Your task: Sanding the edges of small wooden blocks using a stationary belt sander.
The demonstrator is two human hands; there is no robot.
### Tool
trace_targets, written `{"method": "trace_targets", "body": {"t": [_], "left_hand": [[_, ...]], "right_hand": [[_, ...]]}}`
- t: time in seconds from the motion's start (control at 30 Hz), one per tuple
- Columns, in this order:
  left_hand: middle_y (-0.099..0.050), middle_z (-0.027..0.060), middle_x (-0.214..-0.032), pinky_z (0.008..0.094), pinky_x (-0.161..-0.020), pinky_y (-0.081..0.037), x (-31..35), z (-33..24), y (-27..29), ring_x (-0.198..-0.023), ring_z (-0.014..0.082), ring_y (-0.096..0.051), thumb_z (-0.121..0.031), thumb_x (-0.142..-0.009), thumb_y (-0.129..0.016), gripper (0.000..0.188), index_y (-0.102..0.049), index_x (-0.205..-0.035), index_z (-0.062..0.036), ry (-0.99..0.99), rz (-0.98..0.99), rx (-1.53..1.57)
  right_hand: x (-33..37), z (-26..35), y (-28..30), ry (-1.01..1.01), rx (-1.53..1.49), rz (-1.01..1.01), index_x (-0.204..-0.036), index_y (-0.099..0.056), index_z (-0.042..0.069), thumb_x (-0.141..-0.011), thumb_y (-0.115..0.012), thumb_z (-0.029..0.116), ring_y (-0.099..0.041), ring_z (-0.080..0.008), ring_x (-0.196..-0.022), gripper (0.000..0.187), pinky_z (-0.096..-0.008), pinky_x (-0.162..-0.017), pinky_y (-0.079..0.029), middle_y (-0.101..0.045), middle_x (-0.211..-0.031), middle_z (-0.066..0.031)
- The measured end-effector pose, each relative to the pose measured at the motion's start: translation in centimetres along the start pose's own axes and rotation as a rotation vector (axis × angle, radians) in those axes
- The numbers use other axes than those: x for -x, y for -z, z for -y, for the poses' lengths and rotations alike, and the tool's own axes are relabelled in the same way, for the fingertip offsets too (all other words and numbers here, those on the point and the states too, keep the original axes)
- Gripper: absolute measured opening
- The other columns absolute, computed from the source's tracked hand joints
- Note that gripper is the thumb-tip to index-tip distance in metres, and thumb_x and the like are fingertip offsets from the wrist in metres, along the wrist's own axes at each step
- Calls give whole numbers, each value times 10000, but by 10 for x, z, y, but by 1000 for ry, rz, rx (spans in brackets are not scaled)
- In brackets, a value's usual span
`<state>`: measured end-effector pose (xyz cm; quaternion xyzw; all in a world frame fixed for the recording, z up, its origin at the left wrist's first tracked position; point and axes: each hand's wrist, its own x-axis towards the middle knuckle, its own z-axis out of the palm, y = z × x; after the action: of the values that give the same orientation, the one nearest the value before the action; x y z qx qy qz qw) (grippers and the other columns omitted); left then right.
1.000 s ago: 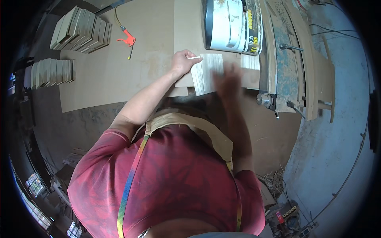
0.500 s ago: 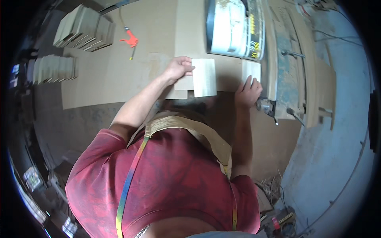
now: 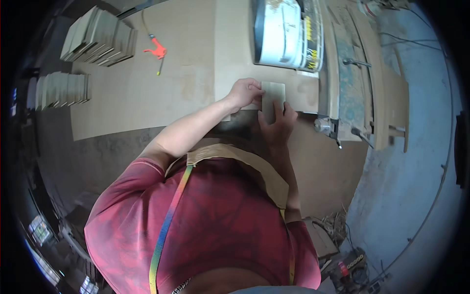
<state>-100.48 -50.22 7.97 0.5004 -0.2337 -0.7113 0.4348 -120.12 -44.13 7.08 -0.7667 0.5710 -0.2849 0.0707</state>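
A small, pale rectangular wooden board [image 3: 273, 92] is held upright in front of me at the table's near edge. My left hand [image 3: 245, 94] pinches its left edge between thumb and fingers. My right hand [image 3: 278, 126] grips the lower right part of the board, thumb on the left and fingers along the right side. Whether a second board lies behind this one I cannot tell. Just beyond the hands stands a white and black machine [image 3: 281, 34] with yellow markings.
A red air blow gun [image 3: 156, 50] on a hose lies on the brown table sheet [image 3: 191, 29]. Stacks of boards [image 3: 100, 36] and a lower row of boards [image 3: 63, 89] stand far left. On the right is a bench part with metal clamp handles [image 3: 357, 62], near a bluish wall [image 3: 411, 147].
My right hand has moved left from the spot by the machine to the board in my left hand. The left hand and board have shifted right. The board formerly under my right hand no longer shows separately.
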Motion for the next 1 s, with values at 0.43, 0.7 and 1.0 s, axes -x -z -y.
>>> {"method": "trace_targets", "body": {"t": [0.43, 0.7, 1.0], "left_hand": [[-759, 157, -947, 285, -750, -649, -14, 0, -20, -810, 207, -767, -111, -1080, -706, 199, -718, -1163, 70, 159, 83, -102], [-790, 120, -1016, 274, -751, -625, 82, -17, 80, -813, 159, -734, -153, -1092, -712, 205, -720, -1191, 26, -2, -26, 54], [-794, 140, -1141, 312, -841, -648, 201, 12, 228, -968, 210, -775, -190, -1054, -752, 326, -735, -1294, 30, -9, -38, -22]], "right_hand": [[-89, -111, -41, 23, 144, -170, -1333, -712, 29, -975, -768, 182, -606, -437, -1240, 393, -507, -1024, -535, -661, -1368, -205], [-44, -47, 30, 70, -53, -268, -1301, -739, 2, -1031, -693, 66, -607, -377, -1244, 281, -499, -1103, -497, -674, -1356, -184], [-24, 93, 10, -5, -344, 252, -1230, -761, -33, -1043, -696, 83, -712, -347, -1070, 229, -419, -986, -571, -745, -1242, -186]]}}
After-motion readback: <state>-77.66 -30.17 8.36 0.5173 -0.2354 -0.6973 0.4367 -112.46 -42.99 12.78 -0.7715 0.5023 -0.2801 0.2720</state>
